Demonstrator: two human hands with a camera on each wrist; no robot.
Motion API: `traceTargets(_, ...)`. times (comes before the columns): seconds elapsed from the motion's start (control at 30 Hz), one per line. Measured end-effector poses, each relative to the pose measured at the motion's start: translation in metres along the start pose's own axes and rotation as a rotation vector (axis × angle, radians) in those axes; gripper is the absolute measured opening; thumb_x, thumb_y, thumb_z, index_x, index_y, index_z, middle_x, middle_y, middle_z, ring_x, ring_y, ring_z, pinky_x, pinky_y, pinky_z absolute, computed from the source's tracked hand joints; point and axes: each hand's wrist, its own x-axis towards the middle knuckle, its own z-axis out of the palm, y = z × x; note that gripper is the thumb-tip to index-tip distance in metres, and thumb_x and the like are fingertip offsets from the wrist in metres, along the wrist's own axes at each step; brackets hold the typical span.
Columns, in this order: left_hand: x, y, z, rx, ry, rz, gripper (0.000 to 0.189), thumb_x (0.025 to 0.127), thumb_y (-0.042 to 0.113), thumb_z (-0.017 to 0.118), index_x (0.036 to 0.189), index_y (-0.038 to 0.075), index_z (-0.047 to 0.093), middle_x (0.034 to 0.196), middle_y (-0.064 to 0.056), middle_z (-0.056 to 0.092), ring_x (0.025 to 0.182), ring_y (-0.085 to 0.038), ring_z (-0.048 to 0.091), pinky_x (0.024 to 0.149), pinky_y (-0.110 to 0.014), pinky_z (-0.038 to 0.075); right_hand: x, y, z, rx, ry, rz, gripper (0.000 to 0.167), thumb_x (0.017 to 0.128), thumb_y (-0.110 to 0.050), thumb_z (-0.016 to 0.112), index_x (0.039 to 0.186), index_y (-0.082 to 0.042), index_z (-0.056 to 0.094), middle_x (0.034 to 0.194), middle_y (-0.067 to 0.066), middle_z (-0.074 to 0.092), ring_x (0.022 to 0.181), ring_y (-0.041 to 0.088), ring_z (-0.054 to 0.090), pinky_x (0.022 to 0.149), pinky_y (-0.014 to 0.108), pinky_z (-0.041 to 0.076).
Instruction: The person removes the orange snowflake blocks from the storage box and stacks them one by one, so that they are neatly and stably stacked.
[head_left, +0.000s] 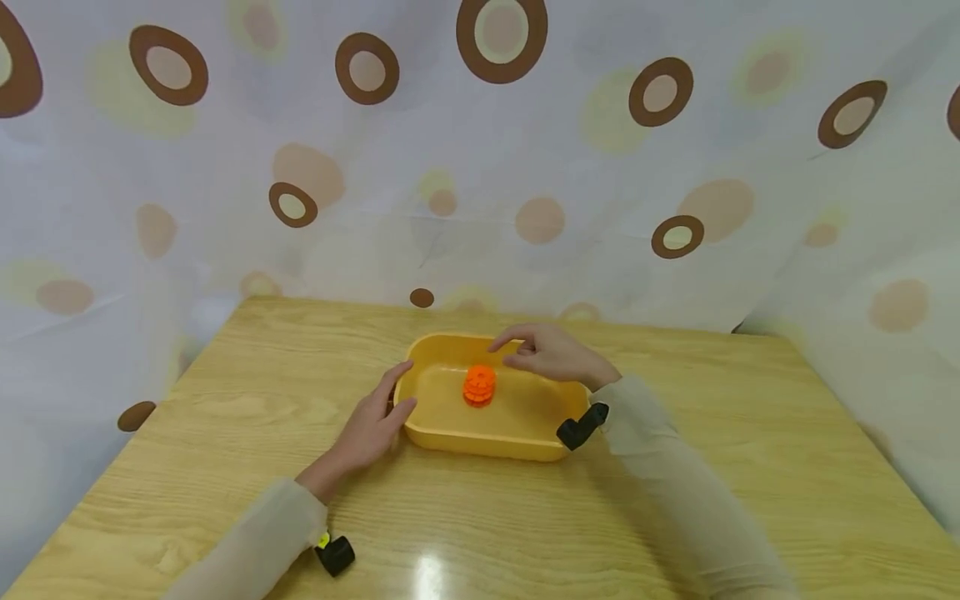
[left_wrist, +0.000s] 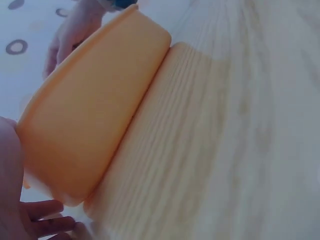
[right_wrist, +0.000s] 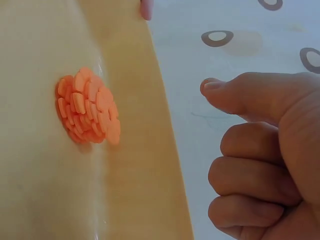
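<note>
A yellow plastic tray (head_left: 480,444) with raised walls sits on the wooden table. Inside it, left of the middle, stands a stack of orange notched discs (head_left: 478,386), leaning slightly in the right wrist view. My left hand (head_left: 371,423) grips the tray's left end, thumb and index finger over the rim and the other fingers outside against the wall. Above the tray's far right part, my right hand (head_left: 553,352) hovers holding nothing. Its index finger is extended, apart from the thumb, while the other fingers (right_wrist: 245,177) are curled in. The discs lie a short way from its fingertips.
The wooden table (head_left: 480,517) extends around the tray on all sides. Behind it hangs a pale cloth (head_left: 480,167) with brown and beige ovals. A black camera is worn at each wrist, the right one (head_left: 583,427) overlapping the tray's near right corner.
</note>
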Motion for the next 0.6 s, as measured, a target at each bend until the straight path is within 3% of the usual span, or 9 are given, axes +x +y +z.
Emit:
traceTargets(0.27,-0.001,-0.007,0.007,-0.027,0.086,0.021,0.05,0.1,0.013,0.049,0.147,0.003,0.034,0.144,-0.025,0.045,0.122,-0.036,0.053,0.099,-0.052,0.044,0.023,0.009,0.009,0.012,-0.052,0.011,0.025,0.094,-0.009,0.06,0.118,-0.003,0.068,0.051,-0.006,0.03,0.046,0.011,0.023,0.054,0.024,0.031)
traceTargets(0.6,-0.002,-0.007,0.007,-0.026,0.101,0.019,0.049,0.101,0.014,0.049,0.147,0.006,0.035,0.143,-0.025,0.045,0.124,-0.037,0.052,0.1,-0.053,0.043,0.036,0.022,0.022,0.0,-0.082,0.031,0.028,0.092,-0.008,0.062,0.12,-0.003,0.067,0.05,-0.006,0.028,0.044,0.009,0.023,0.049,0.022,0.027)
